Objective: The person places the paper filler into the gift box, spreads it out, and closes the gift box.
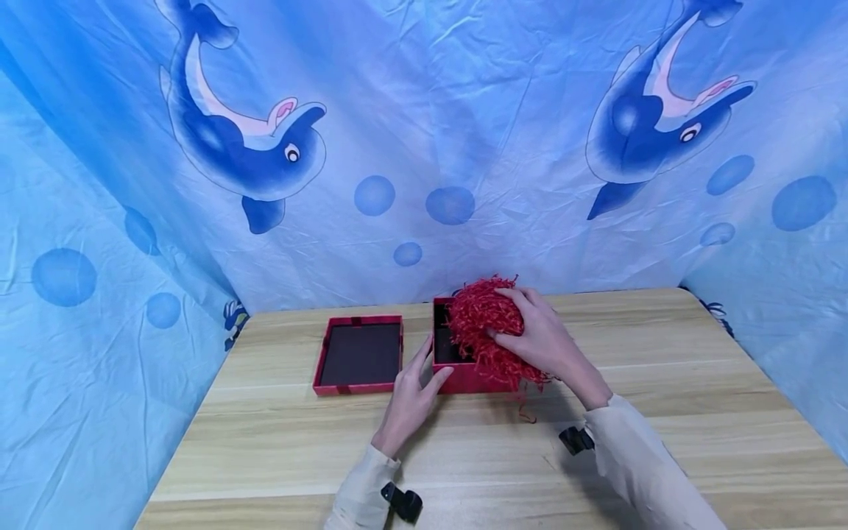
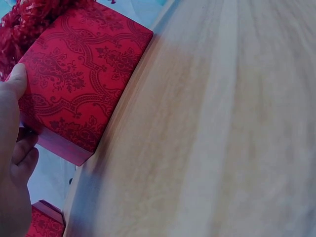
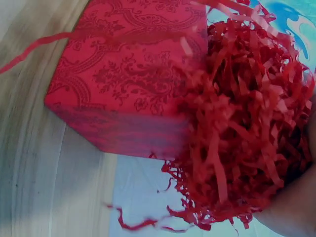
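Note:
A red patterned gift box [image 1: 467, 380] stands open at the table's middle, its inside dark. My left hand [image 1: 408, 401] grips its front left corner, with the thumb at the front rim [image 2: 79, 74] and the fingers along the left side. A big tangled bundle of red shredded paper [image 1: 483, 313] is held in my right hand [image 1: 546, 342] over the right part of the box. In the right wrist view the paper [image 3: 247, 113] covers most of that hand. Loose strands hang down past the box's front. How much paper lies inside the box is hidden.
Left of the box lies a shallow red lid [image 1: 364, 355], its dark inside facing up. The wooden table [image 1: 278, 449] ends at the back against a blue dolphin-print cloth [image 1: 411, 110], which also hangs on both sides.

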Action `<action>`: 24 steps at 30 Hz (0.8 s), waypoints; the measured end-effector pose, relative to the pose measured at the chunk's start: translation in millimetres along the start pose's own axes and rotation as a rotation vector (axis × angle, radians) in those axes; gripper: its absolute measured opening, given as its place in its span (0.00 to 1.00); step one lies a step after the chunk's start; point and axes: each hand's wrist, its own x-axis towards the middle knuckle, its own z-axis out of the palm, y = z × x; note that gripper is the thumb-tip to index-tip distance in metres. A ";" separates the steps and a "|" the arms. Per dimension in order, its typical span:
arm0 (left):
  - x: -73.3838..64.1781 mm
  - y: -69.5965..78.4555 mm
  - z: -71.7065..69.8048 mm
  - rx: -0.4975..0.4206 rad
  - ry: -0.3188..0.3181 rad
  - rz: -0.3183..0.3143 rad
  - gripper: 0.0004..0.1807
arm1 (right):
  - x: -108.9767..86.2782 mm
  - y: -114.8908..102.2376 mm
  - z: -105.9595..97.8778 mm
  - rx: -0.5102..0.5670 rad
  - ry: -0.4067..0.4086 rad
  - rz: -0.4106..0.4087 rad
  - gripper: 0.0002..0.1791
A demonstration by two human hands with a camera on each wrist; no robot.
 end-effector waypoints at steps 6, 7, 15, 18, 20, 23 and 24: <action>-0.5 -1.0 0.2 0.014 -0.003 -0.007 0.39 | 3.8 -2.9 5.4 0.019 0.047 -0.022 0.37; -0.6 -0.9 0.1 0.012 -0.008 -0.015 0.39 | 4.1 -3.1 6.0 0.021 0.055 -0.024 0.36; -0.1 -0.6 0.2 0.006 -0.005 0.007 0.38 | 0.4 -7.0 5.2 -0.049 0.065 -0.084 0.32; -0.5 -0.6 0.3 0.005 0.000 0.011 0.38 | -3.3 -7.9 4.4 -0.095 0.058 -0.109 0.33; -0.7 0.2 -0.1 -0.001 -0.001 0.002 0.38 | -6.6 -7.9 3.7 -0.116 0.056 -0.116 0.34; -0.8 0.3 -0.1 -0.004 -0.012 -0.012 0.38 | -12.7 -5.9 2.7 -0.135 0.052 -0.126 0.37; -0.6 0.6 -0.3 -0.003 -0.015 -0.017 0.39 | -15.2 -5.1 2.4 -0.140 0.049 -0.129 0.38</action>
